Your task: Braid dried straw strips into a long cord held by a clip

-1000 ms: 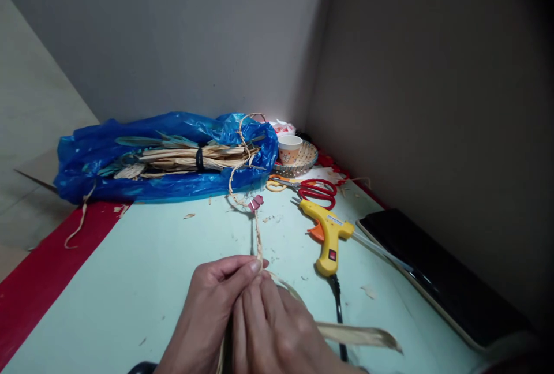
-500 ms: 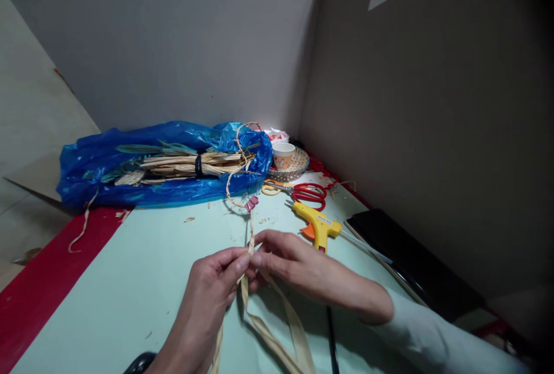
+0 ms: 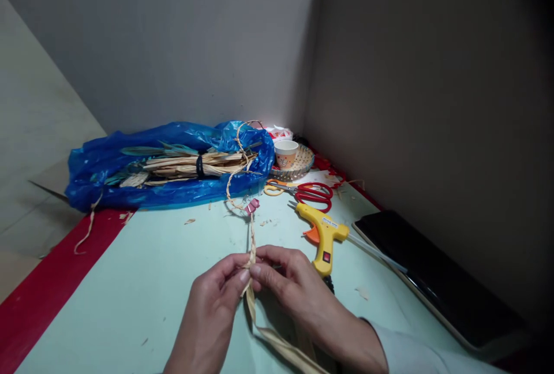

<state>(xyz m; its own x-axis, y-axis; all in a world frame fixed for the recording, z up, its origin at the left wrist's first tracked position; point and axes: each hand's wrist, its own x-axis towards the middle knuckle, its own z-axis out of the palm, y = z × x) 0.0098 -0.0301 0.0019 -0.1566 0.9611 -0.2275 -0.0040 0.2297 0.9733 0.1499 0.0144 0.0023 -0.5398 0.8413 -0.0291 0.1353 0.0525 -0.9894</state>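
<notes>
Beside right hand (image 3: 300, 290), glue gun (image 3: 327, 236).

Indoor handicraft corner, workshop-like; home or business can't be told. Grey wall (image 3: 194, 45) and darker wall (image 3: 424, 85) meet just right of upper centre, table (image 3: 142, 281) reaching into the corner, pale green top, red edging (image 3: 64, 287) at left. Craft gear shows it: yellow glue gun (image 3: 325, 229) right of centre, red-handled scissors (image 3: 302, 192) just beyond, blue plastic bag (image 3: 173, 196) centre-left holding a tied bundle of dried plant strips (image 3: 220, 163), pink clip (image 3: 251, 206) mid-frame at a thin braid (image 3: 253, 241). Plant scraps (image 3: 189, 221) scattered on table. Paper cup (image 3: 286, 156) and shallow woven basket (image 3: 307, 160) near the walls' corner.
</notes>
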